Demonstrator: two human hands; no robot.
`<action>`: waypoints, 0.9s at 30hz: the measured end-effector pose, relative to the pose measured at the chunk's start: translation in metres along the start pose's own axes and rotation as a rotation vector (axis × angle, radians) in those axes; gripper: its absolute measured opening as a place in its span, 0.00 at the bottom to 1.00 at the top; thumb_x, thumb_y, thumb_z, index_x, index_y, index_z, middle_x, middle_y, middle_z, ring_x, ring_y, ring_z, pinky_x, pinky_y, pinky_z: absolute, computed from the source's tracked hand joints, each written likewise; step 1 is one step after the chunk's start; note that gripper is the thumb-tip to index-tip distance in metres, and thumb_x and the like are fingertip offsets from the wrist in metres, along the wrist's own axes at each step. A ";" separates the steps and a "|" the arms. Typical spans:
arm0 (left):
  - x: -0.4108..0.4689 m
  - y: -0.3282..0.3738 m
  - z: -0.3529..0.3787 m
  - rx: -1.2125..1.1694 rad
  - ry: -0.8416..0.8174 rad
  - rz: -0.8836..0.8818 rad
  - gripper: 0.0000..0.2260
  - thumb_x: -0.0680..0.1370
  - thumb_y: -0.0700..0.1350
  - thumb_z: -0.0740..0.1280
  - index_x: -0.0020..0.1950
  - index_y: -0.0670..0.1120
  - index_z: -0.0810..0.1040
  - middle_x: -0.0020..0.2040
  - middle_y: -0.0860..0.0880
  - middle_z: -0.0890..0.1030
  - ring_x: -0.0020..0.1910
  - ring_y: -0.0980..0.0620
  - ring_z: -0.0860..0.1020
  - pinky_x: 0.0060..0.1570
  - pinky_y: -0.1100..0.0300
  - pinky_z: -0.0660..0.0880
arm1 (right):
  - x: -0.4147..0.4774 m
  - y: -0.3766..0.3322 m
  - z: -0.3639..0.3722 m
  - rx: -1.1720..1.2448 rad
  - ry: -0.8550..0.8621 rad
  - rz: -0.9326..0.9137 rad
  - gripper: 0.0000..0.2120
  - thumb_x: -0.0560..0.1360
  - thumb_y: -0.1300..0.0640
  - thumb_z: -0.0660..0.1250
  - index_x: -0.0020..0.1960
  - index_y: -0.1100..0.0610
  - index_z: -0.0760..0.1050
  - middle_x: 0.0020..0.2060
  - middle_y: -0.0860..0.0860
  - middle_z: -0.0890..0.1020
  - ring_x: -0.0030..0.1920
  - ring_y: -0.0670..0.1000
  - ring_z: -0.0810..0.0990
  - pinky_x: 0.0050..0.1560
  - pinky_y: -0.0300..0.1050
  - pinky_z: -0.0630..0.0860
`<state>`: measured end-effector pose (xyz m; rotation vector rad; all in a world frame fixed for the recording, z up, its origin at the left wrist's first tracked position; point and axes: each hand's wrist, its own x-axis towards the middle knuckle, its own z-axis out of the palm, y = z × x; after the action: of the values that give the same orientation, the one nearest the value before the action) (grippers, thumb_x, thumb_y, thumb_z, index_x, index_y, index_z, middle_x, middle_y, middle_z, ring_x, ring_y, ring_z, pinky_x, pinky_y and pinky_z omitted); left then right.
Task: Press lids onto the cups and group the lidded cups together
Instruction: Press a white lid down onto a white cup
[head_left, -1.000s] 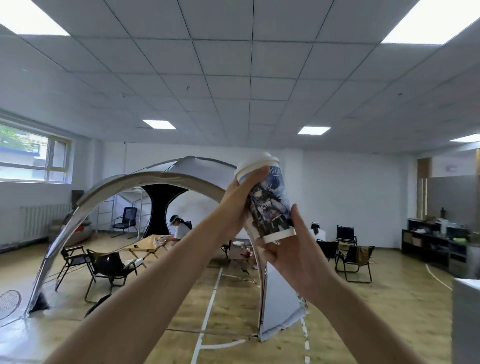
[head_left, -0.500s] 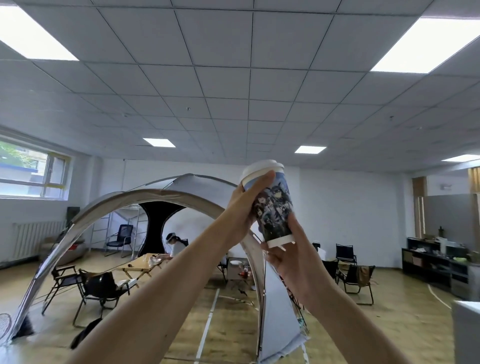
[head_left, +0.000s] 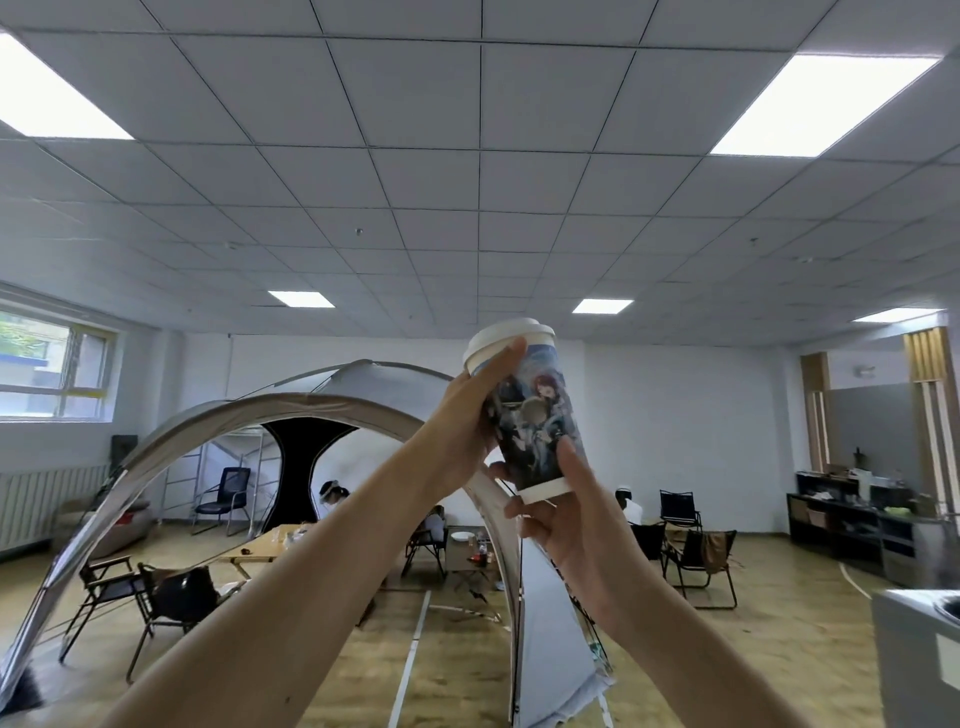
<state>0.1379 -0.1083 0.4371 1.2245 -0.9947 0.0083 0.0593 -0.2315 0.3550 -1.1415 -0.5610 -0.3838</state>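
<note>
Left of the cup: my left hand (head_left: 462, 415) was curled round the upper wall, thumb stretched up so its tip touched the rim of the lid.
Lid: the white lid (head_left: 506, 335) sat on top of the cup and tilted with it.
Cup: the printed paper cup (head_left: 535, 415) was up in the air between both hands, its top leaning a little to the left, with the ceiling and back wall behind it.
Right hand: my right hand (head_left: 566, 525) gripped the base, thumb laid up the printed wall, fingers curled under the white bottom band.
Hidden: my left fingers were behind the cup; I could not tell how far round they reached. The lid's far side was out of sight too.
Cut off: both forearms ran out at the lower edge.
Hard to make out: the print showed only blurred figures.
</note>
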 end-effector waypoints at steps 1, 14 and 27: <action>-0.001 0.002 0.001 -0.008 -0.006 0.006 0.50 0.58 0.68 0.82 0.71 0.40 0.76 0.63 0.38 0.83 0.59 0.42 0.84 0.57 0.55 0.82 | -0.002 -0.001 0.000 0.030 -0.030 0.010 0.44 0.62 0.32 0.78 0.67 0.59 0.73 0.55 0.66 0.83 0.38 0.53 0.82 0.38 0.42 0.79; -0.010 0.005 0.009 -0.028 0.047 -0.019 0.47 0.62 0.65 0.81 0.72 0.41 0.75 0.63 0.40 0.83 0.60 0.42 0.83 0.56 0.54 0.81 | -0.016 -0.004 0.011 0.027 -0.051 0.114 0.33 0.76 0.34 0.58 0.69 0.59 0.72 0.54 0.62 0.84 0.39 0.53 0.81 0.38 0.43 0.78; -0.024 0.011 0.014 -0.051 0.063 0.029 0.55 0.52 0.70 0.82 0.71 0.42 0.76 0.62 0.40 0.84 0.55 0.45 0.85 0.50 0.57 0.82 | -0.025 -0.007 0.017 0.053 -0.073 0.125 0.33 0.77 0.34 0.54 0.67 0.59 0.74 0.50 0.61 0.84 0.39 0.52 0.81 0.41 0.44 0.78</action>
<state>0.1097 -0.1031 0.4304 1.1568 -0.9528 0.0440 0.0312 -0.2178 0.3505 -1.1361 -0.5574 -0.2191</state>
